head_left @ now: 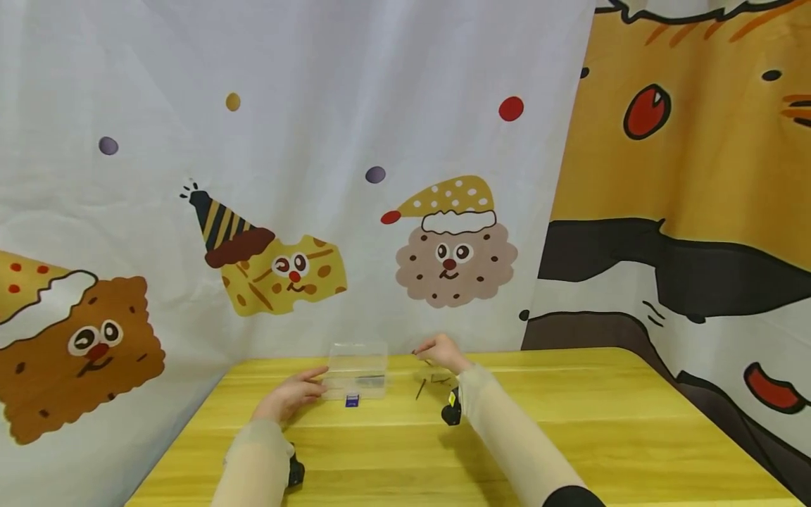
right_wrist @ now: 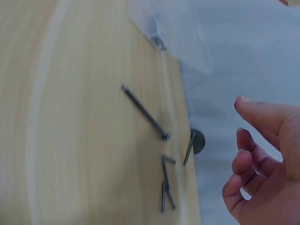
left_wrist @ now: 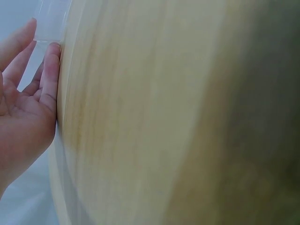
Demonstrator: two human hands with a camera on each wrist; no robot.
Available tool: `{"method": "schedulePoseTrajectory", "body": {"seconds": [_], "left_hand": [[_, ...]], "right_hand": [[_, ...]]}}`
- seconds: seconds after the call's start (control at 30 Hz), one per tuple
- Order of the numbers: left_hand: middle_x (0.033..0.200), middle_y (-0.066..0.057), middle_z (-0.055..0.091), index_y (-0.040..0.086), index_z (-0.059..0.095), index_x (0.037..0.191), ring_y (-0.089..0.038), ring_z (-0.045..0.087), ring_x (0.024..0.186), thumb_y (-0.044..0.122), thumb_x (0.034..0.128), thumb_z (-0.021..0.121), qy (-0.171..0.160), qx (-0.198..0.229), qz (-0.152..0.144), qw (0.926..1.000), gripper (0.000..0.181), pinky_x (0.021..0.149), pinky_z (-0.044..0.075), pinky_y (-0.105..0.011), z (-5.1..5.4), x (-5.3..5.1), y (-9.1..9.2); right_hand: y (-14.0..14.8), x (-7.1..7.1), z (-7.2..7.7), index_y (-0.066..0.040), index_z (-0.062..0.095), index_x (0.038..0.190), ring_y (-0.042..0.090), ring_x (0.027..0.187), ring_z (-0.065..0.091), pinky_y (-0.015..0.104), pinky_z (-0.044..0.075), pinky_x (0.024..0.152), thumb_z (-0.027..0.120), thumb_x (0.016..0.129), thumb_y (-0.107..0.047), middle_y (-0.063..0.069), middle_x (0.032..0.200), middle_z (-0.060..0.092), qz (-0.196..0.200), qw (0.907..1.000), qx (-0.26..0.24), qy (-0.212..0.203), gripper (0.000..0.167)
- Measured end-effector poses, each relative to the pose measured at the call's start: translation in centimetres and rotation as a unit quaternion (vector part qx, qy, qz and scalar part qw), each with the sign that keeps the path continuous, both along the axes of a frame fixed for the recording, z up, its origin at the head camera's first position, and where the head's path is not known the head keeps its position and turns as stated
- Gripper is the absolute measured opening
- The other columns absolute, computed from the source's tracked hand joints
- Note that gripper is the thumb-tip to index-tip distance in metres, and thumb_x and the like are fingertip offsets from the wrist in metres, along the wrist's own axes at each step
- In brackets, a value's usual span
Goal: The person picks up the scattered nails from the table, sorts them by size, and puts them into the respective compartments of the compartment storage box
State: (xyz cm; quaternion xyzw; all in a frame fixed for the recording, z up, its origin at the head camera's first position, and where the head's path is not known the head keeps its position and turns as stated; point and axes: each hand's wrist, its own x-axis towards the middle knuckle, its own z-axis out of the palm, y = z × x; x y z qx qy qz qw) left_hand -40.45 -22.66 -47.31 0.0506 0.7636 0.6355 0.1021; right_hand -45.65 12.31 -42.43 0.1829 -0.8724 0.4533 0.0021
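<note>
A clear plastic box with a raised clear lid has one thin dark piece inside. My left hand is at its left side, fingers extended against or very near the wall; the left wrist view shows this hand beside the box corner. Right of the box, my right hand is above the tabletop, a small dark piece at its fingertips. In the right wrist view the hand has its lower fingers curled; a long dark screw and several smaller ones lie nearby.
A small blue piece is at the box's front edge. The yellow wood table ends at a printed cloth behind. At the table's far edge, a round dark disc shows beside a thin pin in the right wrist view.
</note>
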Motion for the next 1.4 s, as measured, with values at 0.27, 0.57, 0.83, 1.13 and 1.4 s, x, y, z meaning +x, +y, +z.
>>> {"method": "schedulePoseTrajectory", "body": {"seconds": [0.27, 0.57, 0.83, 1.13, 1.4], "left_hand": [[0.14, -0.034, 0.039, -0.006, 0.031, 0.148, -0.025, 0.054, 0.109, -0.001, 0.0928, 0.059, 0.0, -0.015, -0.007, 0.9999, 0.062, 0.096, 0.044, -0.042, 0.4, 0.3, -0.1], [0.131, -0.031, 0.048, -0.005, 0.033, 0.147, -0.025, 0.055, 0.108, -0.003, 0.0921, 0.059, -0.004, -0.017, 0.001, 0.9998, 0.061, 0.095, 0.046, -0.043, 0.6, 0.4, 0.1], [0.131, -0.029, 0.048, -0.005, 0.033, 0.147, -0.019, 0.056, 0.099, -0.002, 0.0924, 0.059, -0.004, -0.01, 0.003, 0.9999, 0.061, 0.089, 0.048, -0.035, 0.4, 0.2, 0.0], [0.138, -0.035, 0.039, -0.006, 0.033, 0.148, -0.022, 0.056, 0.104, -0.002, 0.092, 0.061, -0.005, -0.008, 0.0, 1.0, 0.062, 0.092, 0.047, -0.04, 0.7, 0.4, 0.0], [0.133, -0.029, 0.046, -0.003, 0.035, 0.147, -0.022, 0.056, 0.1, -0.002, 0.0919, 0.06, -0.013, -0.006, 0.009, 0.9999, 0.061, 0.089, 0.048, -0.038, 0.4, 0.2, 0.0]], "right_hand": [[1.8, -0.1, -0.9, 0.004, 0.073, 0.105, 0.032, 0.107, 0.059, 0.05, 0.046, 0.094, 0.066, 0.09, -0.006, 0.013, 0.109, 0.068, 0.002, 0.9998, -0.013, -0.016, 0.019], [3.4, -0.1, -2.4, 0.01, 0.069, 0.11, 0.037, 0.113, 0.057, 0.051, 0.043, 0.097, 0.064, 0.09, -0.002, 0.022, 0.116, 0.065, 0.046, 0.9986, -0.024, -0.011, 0.023], [3.9, 0.2, -3.2, 0.01, 0.069, 0.11, 0.04, 0.116, 0.053, 0.052, 0.043, 0.097, 0.067, 0.089, -0.003, 0.026, 0.121, 0.061, 0.045, 0.9987, -0.022, -0.01, 0.025], [3.4, 0.0, -4.3, 0.006, 0.071, 0.107, 0.032, 0.105, 0.058, 0.042, 0.051, 0.085, 0.072, 0.085, -0.003, 0.021, 0.117, 0.065, 0.061, 0.9981, 0.0, -0.008, 0.024], [2.8, -0.8, -4.9, -0.001, 0.076, 0.103, 0.014, 0.078, 0.056, 0.031, 0.049, 0.07, 0.074, 0.084, -0.005, 0.011, 0.107, 0.07, 0.052, 0.9981, 0.029, -0.016, 0.02]]}}
